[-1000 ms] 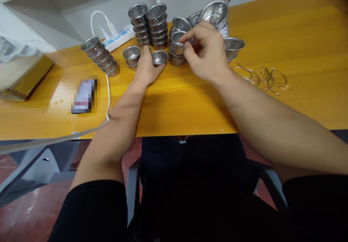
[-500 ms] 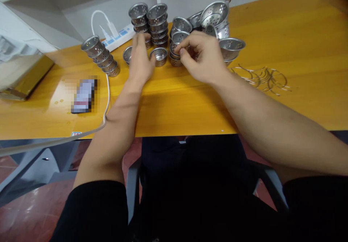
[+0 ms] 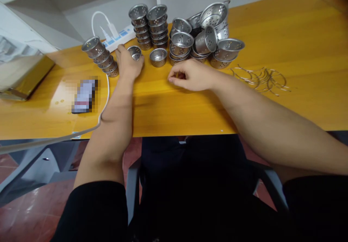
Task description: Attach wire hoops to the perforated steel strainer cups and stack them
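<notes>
Left hand wraps cup, upper centre-left. Light, stiff, slick steel: grip rim. Right hand curled on table, contents unclear.

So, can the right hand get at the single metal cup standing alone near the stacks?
Probably yes: the single cup stands on bare table just beyond the right hand, nothing between them; the left hand holds a second cup.

Bare forearms extended, left hand farther forward, fingers seemingly curled in a grip, right hand palm-down, thumb against fingertips.
</notes>
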A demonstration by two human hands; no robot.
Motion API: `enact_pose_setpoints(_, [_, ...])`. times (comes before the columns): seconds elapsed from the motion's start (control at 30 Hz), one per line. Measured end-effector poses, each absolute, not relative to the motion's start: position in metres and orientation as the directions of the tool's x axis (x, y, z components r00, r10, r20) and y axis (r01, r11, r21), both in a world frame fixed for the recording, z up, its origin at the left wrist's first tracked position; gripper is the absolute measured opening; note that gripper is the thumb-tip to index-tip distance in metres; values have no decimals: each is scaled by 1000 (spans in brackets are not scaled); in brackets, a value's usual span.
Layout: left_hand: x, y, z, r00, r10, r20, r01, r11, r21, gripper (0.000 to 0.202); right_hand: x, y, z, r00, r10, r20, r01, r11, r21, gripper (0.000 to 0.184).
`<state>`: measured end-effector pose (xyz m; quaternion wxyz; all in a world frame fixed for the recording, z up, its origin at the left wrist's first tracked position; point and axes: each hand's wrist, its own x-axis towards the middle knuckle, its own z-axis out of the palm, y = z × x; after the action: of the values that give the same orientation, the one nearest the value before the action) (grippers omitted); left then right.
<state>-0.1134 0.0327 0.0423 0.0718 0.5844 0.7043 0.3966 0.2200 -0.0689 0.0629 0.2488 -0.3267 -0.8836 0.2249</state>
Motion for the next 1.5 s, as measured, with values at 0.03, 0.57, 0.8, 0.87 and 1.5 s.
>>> enact_pose_setpoints(0.03, [-114,34,43,-310,874,374,771,0,637,126,220,-69,63,-665,689,289,465,685,-561,22])
enact_pose_setpoints(0.57, [-79,13,54,169,500,849,560,-758,335,94,221,-69,64,-665,691,282,455,675,-580,18])
enact_pose_setpoints(0.8, [-50,-31,79,164,626,762,557,-697,452,65,221,-70,67,-692,668,273,449,695,-562,18])
enact_pose_setpoints(0.87, [-45,-38,84,151,732,665,619,-595,513,63,220,-72,69,-702,659,271,441,701,-561,18])
enact_pose_setpoints(1.5, [-52,-21,71,132,832,539,596,-501,628,81,406,-117,142,-205,964,-169,969,175,-177,42])
